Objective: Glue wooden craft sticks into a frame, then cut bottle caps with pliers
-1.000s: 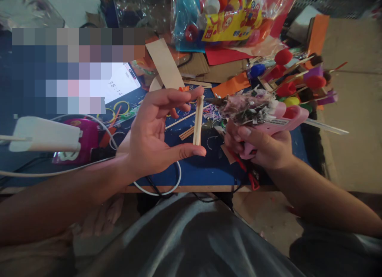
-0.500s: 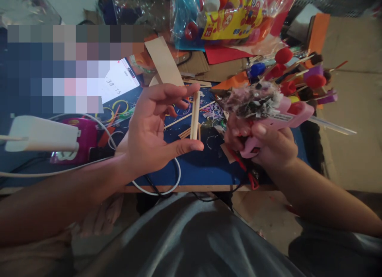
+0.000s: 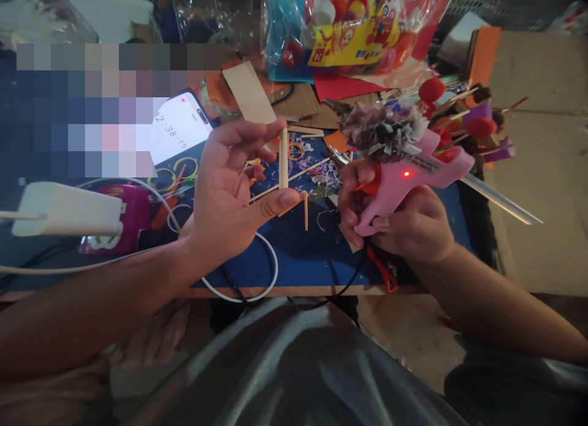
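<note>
Between its thumb and fingertips, my left hand pinches a short pale wooden stick upright by its two ends. My right hand is wrapped around the handle of a pink hot glue gun, whose small red light is lit. Grey and whitish fluff clings to the gun's front, and its dark nozzle points left toward the upper left. A clear glue stick sticks out of the back. The gun's nozzle and the wooden stick are apart. Thin wooden sticks lie below on the blue table.
Coloured shreds litter the tabletop. Pompoms on sticks stand at the right, behind the gun. A plastic bag of coloured balls lies at the back. At the left are a phone, a white charger and a white cable.
My left hand has shifted a little left with the wooden stick. The glue gun has turned in my right hand, its nozzle tipping up and its red light coming into view.
</note>
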{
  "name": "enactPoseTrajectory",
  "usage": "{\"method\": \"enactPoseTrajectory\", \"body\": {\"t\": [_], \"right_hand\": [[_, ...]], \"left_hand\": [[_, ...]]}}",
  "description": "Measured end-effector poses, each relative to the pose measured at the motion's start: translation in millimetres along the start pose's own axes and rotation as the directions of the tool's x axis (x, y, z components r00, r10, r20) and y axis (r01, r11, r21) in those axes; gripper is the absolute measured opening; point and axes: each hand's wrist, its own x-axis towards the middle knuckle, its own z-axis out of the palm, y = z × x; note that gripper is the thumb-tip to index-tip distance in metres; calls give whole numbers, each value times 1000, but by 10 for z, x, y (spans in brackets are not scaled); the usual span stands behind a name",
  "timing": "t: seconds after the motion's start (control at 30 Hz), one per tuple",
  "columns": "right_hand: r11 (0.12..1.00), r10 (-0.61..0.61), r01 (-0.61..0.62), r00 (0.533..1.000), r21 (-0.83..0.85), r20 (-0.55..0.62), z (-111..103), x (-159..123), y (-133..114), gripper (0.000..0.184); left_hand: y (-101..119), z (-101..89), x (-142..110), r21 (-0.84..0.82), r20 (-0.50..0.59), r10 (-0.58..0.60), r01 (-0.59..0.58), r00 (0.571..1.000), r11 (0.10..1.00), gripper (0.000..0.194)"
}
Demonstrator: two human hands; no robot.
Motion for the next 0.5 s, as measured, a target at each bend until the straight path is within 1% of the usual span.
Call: {"method": "enactPoseTrajectory", "body": {"t": [0.03, 0.1, 0.13, 0.2, 0.27, 0.33, 0.4, 0.47, 0.5], "right_hand": [[1000, 5, -5, 1000, -3, -2, 4, 0, -4, 44], [1000, 20, -20, 999, 1, -34, 15, -2, -7, 45], [999, 33, -32, 997, 7, -72, 22, -2, -4, 44], [999, 52, -52, 982, 6, -182, 36, 2, 11, 39], [998, 47, -55, 954, -20, -295, 47, 12, 32, 34], [997, 21, -47, 926, -60, -376, 53, 21, 53, 31], [995, 8, -48, 914, -89, -405, 50, 23, 75, 31], [991, -10, -46, 912, -126, -411, 32, 17, 100, 39], [987, -23, -46, 910, -156, -414, 18, 13, 114, 44]], "left_hand": [[5, -1, -1, -2, 19, -17, 17, 1000, 1000, 68], [24, 4, -1, 13, 16, -44, 43, 999, 999, 62], [35, 8, -1, 23, 17, -71, 71, 997, 997, 60], [52, 13, 1, 41, -7, -77, 77, 997, 996, 64], [61, 7, 1, 76, 2, -78, 78, 997, 994, 68], [61, -8, -1, 105, 35, -96, 92, 995, 990, 66], [44, -22, -3, 85, 50, -86, 82, 995, 993, 61], [0, -28, -4, 23, 34, -39, 39, 999, 999, 61], [-34, -27, -3, 0, 35, -37, 37, 999, 999, 61]]}}
